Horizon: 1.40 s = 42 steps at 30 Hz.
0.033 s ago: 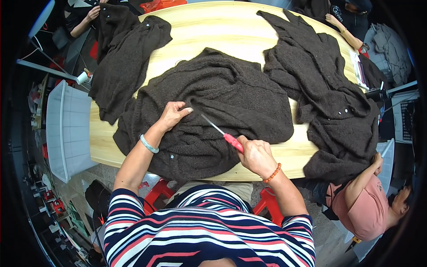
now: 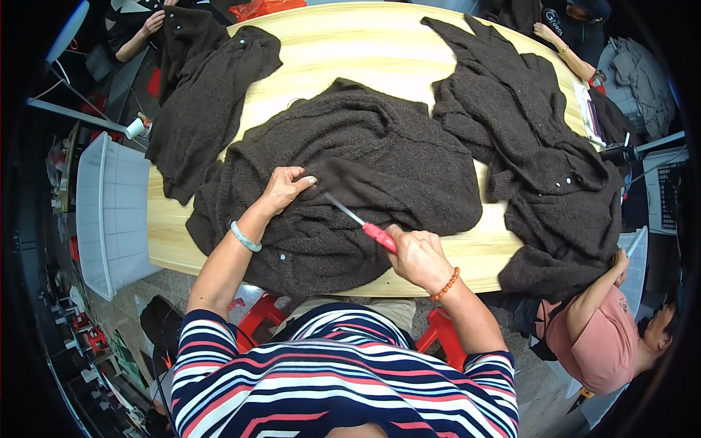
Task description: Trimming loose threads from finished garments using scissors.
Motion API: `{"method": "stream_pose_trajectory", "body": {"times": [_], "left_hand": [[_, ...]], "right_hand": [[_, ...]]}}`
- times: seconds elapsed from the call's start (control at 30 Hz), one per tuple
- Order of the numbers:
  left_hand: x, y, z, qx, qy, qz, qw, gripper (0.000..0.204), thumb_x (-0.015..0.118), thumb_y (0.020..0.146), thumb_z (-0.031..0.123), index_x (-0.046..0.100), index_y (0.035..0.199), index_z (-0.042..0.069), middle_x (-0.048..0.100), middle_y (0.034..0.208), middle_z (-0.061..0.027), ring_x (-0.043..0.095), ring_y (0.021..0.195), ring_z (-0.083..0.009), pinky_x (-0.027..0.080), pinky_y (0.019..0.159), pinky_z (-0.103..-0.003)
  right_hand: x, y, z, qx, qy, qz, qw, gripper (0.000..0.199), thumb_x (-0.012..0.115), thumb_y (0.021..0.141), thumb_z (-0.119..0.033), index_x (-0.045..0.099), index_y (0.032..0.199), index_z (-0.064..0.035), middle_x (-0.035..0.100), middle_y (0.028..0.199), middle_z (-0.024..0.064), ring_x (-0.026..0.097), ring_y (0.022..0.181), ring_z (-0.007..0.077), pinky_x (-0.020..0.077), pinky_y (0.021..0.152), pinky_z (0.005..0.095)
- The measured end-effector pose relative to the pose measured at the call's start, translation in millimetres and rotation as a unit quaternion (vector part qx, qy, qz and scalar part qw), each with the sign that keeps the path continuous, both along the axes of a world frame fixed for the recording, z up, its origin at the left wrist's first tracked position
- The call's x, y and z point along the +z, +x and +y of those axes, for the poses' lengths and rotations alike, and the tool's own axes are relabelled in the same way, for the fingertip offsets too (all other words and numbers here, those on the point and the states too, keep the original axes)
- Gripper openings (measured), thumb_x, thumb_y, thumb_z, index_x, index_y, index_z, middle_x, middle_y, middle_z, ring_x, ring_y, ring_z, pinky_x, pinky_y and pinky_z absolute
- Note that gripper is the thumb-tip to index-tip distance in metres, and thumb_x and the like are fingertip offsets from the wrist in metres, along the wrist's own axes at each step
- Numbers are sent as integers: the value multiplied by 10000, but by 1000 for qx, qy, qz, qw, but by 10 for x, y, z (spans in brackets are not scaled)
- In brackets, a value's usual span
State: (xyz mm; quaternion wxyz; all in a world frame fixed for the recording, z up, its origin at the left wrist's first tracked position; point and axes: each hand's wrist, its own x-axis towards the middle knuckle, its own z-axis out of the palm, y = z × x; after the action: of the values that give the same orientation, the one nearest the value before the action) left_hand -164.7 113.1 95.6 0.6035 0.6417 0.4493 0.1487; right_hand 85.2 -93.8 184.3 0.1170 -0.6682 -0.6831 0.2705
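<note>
Fingers of the left hand (image 2: 283, 188) pinch a fold of the dark sweater (image 2: 380, 168) spread at the tabletop's (image 2: 350, 44) near edge, while the right hand (image 2: 416, 255) grips a red-handled tool (image 2: 363, 223), tip on the knit.

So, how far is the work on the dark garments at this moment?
Nothing shows as finished. In hand: the left hand pinches a fold of the middle garment, and the right hand holds a red-handled tool with its tip at that fold. Two more dark garments lie spread on the table, one at the left and one at the right; whether they were treated I cannot tell.
</note>
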Motion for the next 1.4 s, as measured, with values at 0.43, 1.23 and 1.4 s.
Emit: {"method": "stream_pose_trajectory", "body": {"times": [0.43,1.23,1.4], "left_hand": [[744,-310,-182,-196,323,311,872,401,762,744,253,671,1082,58,678,1038,-127,598,998,-314,443,880,-408],[233,-662,-354,160,-303,-144,928,216,617,947,190,647,1022,-10,681,935,-59,637,760,-133,519,651,-259],[459,-261,-217,-121,-3,182,976,531,738,818,405,646,1079,-48,695,960,-109,665,818,-210,523,752,-309]], "right_hand": [[-19,58,-132,-22,28,29,999,247,645,769,-75,576,1006,-55,651,810,175,641,821,350,506,724,448],[248,-474,-144,109,6,27,994,237,677,761,-138,580,946,-26,652,693,175,675,702,341,536,639,424],[152,-173,-306,29,15,26,999,240,663,761,-97,568,977,-48,664,806,168,656,773,365,520,698,446]]}}
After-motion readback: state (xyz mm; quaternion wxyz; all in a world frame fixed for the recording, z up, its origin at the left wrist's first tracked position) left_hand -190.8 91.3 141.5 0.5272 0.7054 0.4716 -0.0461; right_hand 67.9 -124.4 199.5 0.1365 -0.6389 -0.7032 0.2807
